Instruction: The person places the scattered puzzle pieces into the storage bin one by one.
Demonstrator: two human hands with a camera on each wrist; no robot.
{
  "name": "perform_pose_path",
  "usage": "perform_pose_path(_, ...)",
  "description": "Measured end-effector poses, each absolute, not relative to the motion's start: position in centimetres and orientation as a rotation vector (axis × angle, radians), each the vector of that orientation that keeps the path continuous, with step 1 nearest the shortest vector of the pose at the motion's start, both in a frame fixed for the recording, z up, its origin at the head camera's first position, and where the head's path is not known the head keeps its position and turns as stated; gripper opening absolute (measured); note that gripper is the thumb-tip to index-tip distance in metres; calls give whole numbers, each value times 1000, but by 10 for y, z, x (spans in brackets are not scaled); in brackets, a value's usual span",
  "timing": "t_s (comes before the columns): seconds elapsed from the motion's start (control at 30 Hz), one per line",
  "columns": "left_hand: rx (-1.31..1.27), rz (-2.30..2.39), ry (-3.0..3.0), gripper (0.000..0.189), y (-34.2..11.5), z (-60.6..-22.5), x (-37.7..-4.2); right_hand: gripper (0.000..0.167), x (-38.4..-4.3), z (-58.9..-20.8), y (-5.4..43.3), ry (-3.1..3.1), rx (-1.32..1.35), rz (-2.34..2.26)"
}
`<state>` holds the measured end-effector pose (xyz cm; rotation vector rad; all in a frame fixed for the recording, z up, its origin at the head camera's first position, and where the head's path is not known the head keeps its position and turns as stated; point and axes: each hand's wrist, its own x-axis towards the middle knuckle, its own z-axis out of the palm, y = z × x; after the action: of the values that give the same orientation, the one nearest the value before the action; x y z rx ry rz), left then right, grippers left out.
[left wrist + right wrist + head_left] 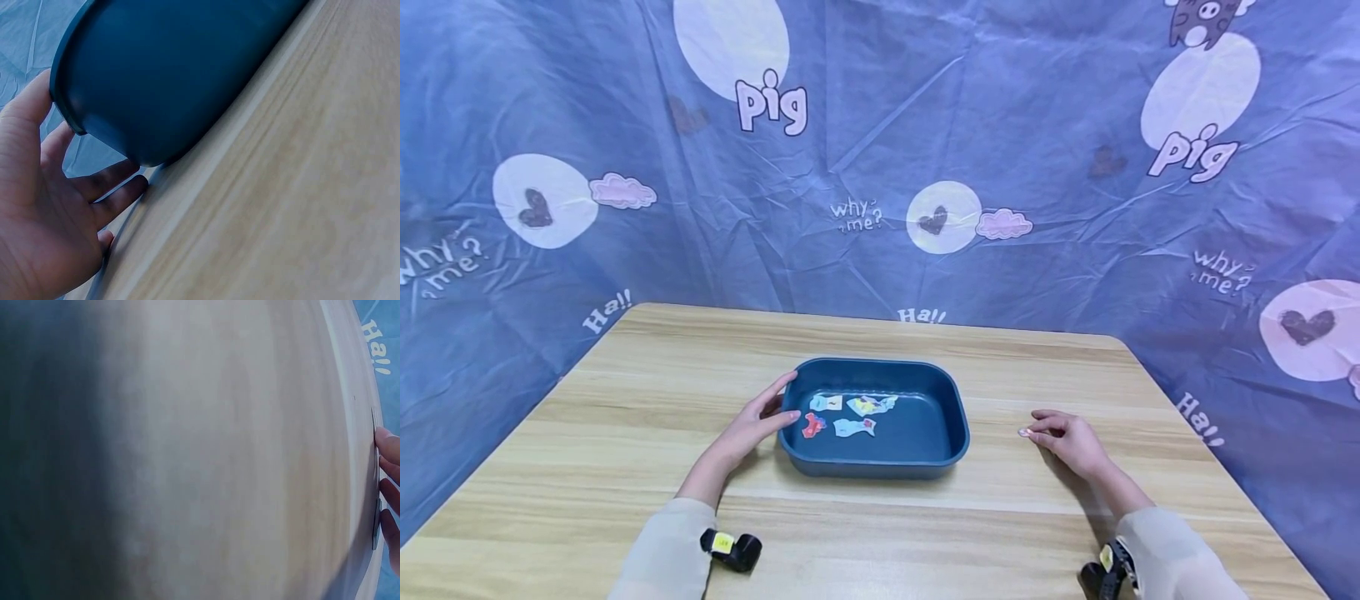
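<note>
A dark blue rectangular basin (880,461) stands on the wooden table. My left hand (752,425) grips its left end, thumb over the rim and the other fingers spread along the outer wall. In the left wrist view, the fingers (119,203) reach low under the basin's side. Several flat cutouts lie on the basin floor: a red one (813,426), pale blue ones (854,427) and a yellow-and-blue one (872,405). Right of the basin, my right hand (1071,446) pinches a small pale flat piece (1024,432) low over the table. The right wrist view shows it thin and edge-on.
The light wooden table (880,533) spreads around the basin on all sides. Behind it hangs a wrinkled blue cloth (865,275) printed with hearts, clouds and words. A black wrist camera (741,552) sits at the left sleeve, and another (1105,575) at the right.
</note>
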<state>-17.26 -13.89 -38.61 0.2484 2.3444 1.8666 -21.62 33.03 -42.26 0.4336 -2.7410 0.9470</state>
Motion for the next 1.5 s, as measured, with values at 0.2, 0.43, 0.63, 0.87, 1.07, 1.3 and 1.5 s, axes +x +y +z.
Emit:
perform_pose_path(0.2, 255, 1865, 2350, 58, -139, -387, -173, 12, -215, -422, 329, -2753, 360, 1049)
perform_pose_path(0.43, 256, 1865, 2352, 59, -139, -386, -172, 14, -216, -418, 326, -2708, 327, 1122)
perform_pose_path(0.63, 256, 1874, 2337, 60, -140, -386, -172, 18, -219, -410, 323, -2726, 284, 1178)
perform_pose_path(0.87, 260, 1874, 2326, 61, -141, -387, -173, 19, -222, -402, 317, -2746, 265, 1155)
perform_pose_path(1.07, 258, 1872, 2326, 61, -140, -386, -173, 22, -225, -393, 311, -2735, 262, 1182)
perform_pose_path(1.3, 258, 1878, 2323, 59, -140, -385, -172, 24, -230, -385, 303, -2692, 307, 1228)
perform_pose_path(1.5, 250, 1874, 2324, 58, -140, -383, -171, 26, -234, -376, 295, -2679, 338, 1276)
